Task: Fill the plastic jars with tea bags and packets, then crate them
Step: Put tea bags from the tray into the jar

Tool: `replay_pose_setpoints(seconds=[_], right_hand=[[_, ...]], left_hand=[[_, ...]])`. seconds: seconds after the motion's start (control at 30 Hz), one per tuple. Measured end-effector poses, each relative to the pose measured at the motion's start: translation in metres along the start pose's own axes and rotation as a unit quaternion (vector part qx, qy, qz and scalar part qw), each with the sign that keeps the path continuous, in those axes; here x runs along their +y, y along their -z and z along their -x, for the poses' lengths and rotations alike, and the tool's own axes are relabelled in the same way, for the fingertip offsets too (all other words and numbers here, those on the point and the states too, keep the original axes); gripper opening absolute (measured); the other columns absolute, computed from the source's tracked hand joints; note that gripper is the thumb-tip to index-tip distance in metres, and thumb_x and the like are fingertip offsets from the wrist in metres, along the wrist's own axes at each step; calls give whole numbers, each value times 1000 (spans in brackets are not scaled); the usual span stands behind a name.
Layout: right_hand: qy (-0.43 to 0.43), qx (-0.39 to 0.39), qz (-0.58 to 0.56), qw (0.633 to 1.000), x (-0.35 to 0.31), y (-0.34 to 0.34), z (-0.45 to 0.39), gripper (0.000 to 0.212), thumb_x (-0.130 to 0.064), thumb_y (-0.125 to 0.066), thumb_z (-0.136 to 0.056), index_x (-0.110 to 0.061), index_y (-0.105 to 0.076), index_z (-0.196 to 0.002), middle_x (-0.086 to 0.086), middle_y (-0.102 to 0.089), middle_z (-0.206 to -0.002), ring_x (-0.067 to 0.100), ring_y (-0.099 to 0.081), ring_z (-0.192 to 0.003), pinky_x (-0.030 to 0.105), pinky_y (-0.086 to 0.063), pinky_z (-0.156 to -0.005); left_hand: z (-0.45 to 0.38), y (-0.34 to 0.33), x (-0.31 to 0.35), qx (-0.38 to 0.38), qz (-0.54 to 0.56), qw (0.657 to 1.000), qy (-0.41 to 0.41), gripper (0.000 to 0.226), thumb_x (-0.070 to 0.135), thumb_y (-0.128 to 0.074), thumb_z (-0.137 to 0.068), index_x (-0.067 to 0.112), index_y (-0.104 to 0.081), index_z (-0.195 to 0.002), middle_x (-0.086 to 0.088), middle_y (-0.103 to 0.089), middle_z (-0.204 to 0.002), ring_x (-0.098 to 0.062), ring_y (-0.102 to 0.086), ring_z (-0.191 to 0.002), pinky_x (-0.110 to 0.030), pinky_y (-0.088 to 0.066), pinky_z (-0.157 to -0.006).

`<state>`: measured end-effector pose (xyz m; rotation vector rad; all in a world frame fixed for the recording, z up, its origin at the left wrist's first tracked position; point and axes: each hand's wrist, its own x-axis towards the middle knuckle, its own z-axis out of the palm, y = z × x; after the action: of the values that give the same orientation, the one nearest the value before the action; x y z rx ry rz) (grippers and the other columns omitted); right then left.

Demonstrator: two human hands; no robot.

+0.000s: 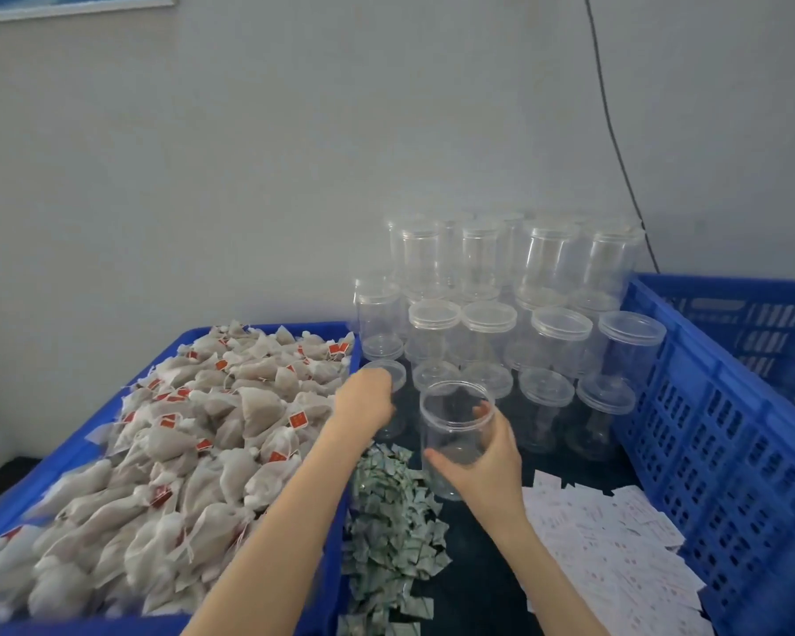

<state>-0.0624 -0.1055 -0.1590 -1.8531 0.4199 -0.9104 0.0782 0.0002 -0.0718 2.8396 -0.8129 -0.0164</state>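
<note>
Progress: barely started, by my reading. My right hand wraps the one open jar, which looks empty, between the tea bags and the crate. The stacked jars behind are lidded and empty; the crate shows no jars. Jar stands upright, mouth up, long axis vertical. My left hand is blurred at the bin edge; I cannot tell its grip. Packets lie just beside.
</note>
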Motion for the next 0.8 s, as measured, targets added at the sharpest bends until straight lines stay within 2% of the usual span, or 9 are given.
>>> replay_pose_setpoints(seconds=[0.1, 0.13, 0.23, 0.3, 0.37, 0.43, 0.53, 0.67, 0.8], right_hand=[[3, -55, -9, 998, -5, -16, 12, 90, -30, -95, -56, -31, -44, -131, -21, -48, -120, -17, -46, -107, -5, -34, -82], [-3, -69, -18, 997, -6, -21, 15, 89, -30, -95, -56, -32, -45, -129, -21, -49, -121, -20, -46, -108, -3, -36, -82], [-33, -101, -41, 993, -7, -33, 24, 90, -31, -94, -56, -33, -44, -132, -17, -51, -127, -9, -49, -115, 10, -42, -92], [-36, -116, -39, 992, -8, -38, 28, 91, -33, -94, -56, -38, -41, -130, -23, -47, -126, -14, -46, -114, 7, -41, -88], [-33, -126, -33, 991, -11, -43, 31, 88, -38, -92, -55, -46, -39, -125, -29, -44, -122, -22, -43, -110, -2, -38, -79], [-37, -133, -34, 990, -13, -48, 33, 81, -47, -87, -50, -52, -40, -115, -29, -45, -121, -26, -42, -109, -5, -36, -78], [-42, -141, -26, 989, -15, -52, 37, 79, -54, -81, -47, -54, -38, -113, -28, -45, -122, -24, -42, -110, -3, -37, -80], [-42, -147, -23, 988, -11, -56, 38, 80, -49, -84, -48, -51, -39, -114, -22, -48, -122, -18, -46, -113, 0, -38, -83], [-42, -160, -18, 986, -7, -59, 38, 82, -33, -90, -55, -42, -43, -122, -19, -50, -121, -15, -47, -112, 0, -38, -83]], left_hand=[[9, 10, -39, 97, -117, 987, 53, 21, 17, -58, -92, 13, -60, -112, -6, -62, -111, -22, -59, -102, -34, -50, -86], [11, 9, -51, 102, -143, 982, 74, 21, 17, -57, -92, 14, -59, -113, -6, -61, -113, -22, -58, -105, -34, -48, -89], [16, -1, -74, 75, -145, 981, 104, 21, 18, -54, -94, 15, -60, -114, -4, -59, -117, -21, -57, -107, -35, -44, -93], [18, -7, -82, 95, -129, 983, 92, 18, 16, -52, -95, 16, -63, -110, -3, -64, -110, -20, -60, -100, -34, -45, -91], [21, -9, -87, 142, -100, 981, 84, 21, 16, -49, -97, 18, -66, -108, -2, -66, -102, -19, -63, -95, -32, -47, -87], [22, -9, -90, 184, -65, 978, 78, 24, 16, -47, -97, 21, -67, -110, -1, -68, -99, -18, -64, -91, -28, -48, -80], [27, -2, -89, 251, -5, 966, 68, 25, 20, -48, -98, 23, -65, -116, 0, -70, -97, -17, -65, -85, -26, -44, -70], [37, 18, -84, 327, 160, 931, 30, 26, 20, -54, -96, 19, -67, -118, 1, -72, -95, -12, -61, -71, -23, -49, -60], [45, 43, -72, 286, 288, 914, -13, 20, 21, -55, -95, 29, -69, -106, 24, -58, -71, -1, -56, -56, -16, -41, -50]])
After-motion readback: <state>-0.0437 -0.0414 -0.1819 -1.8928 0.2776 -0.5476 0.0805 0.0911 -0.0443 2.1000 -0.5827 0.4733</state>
